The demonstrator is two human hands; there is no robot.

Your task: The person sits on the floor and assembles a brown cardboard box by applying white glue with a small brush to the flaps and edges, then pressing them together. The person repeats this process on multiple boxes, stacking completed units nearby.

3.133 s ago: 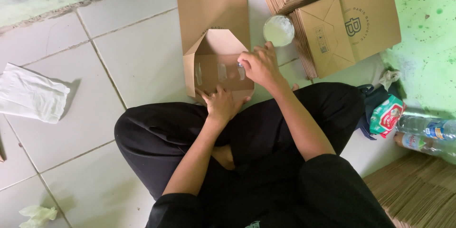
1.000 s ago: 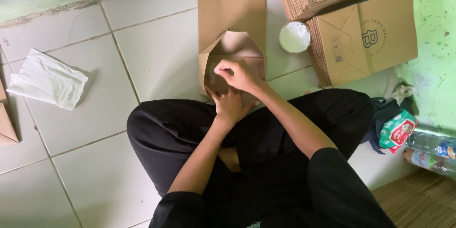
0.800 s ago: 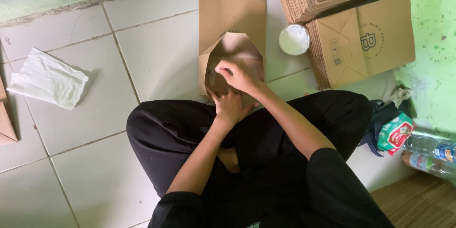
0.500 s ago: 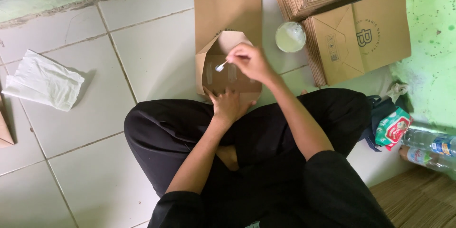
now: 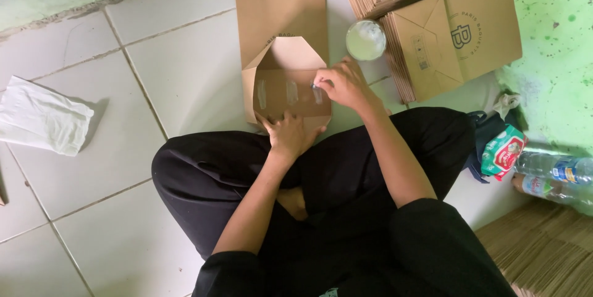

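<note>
- White floor tiles (image 5: 185, 74) with grey grout lines are seen below, bordered by a stained green wall (image 5: 556, 43) on the right.
- A flat brown cardboard box blank (image 5: 285, 68) is laid on the tiles just ahead of the crossed legs in black trousers (image 5: 346, 173).
- One flap of the blank is folded up, and three pale streaks are seen across its brown panel.
- The left hand (image 5: 289, 133) is pressed flat on the near edge of the blank, fingers spread, nothing gripped.
- The right hand (image 5: 341, 84) is curled at the panel's right end, its fingertips pinched on something small and pale; what it is cannot be told.
- A round clear cup of whitish paste (image 5: 365, 39) is stood just beyond the right hand, touching the blank's edge.
- A stack of folded brown cardboard boxes (image 5: 451, 31) is piled to the right of the cup.
- A crumpled white cloth (image 5: 43, 124) is left well apart on the left.
- A red and green packet (image 5: 503, 152) and clear plastic bottles (image 5: 553, 176) are laid near the right knee.
</note>
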